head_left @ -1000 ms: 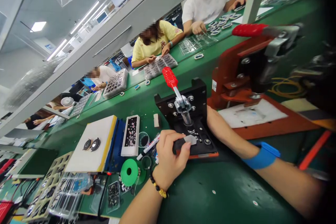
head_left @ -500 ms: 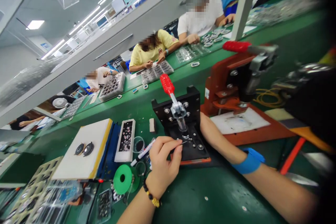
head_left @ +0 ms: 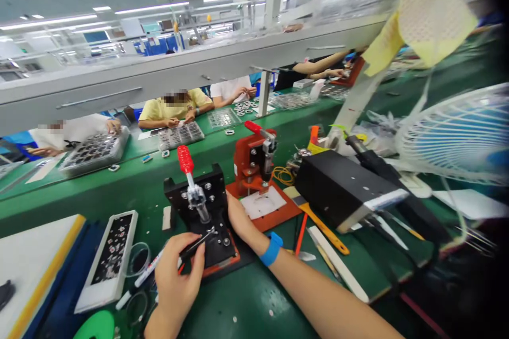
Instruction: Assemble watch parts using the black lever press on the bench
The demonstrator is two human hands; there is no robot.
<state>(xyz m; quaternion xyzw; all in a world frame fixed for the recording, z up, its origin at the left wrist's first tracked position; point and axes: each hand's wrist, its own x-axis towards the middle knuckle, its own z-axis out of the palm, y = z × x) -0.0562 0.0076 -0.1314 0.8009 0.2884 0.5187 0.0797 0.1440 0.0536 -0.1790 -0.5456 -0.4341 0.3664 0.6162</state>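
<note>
slim black-handled hand tool [head_left: 193,247], long axis slanting up and right, tip over a black metal fixture plate [head_left: 220,250] below a red-handled toggle clamp [head_left: 185,160]; left hand [head_left: 178,270] closed around it, nearer; right hand [head_left: 238,220] at plate's edge, grip hidden.

The left hand [head_left: 177,280] pinches a black-handled tool [head_left: 193,247] over a black metal press jig [head_left: 211,185] with a red handle [head_left: 185,159]. The right hand [head_left: 238,221], a blue wristband [head_left: 271,249] above it, rests against the jig's edge on the green bench [head_left: 246,304]. A white marker [head_left: 149,268] lies just beside the left hand.
</note>
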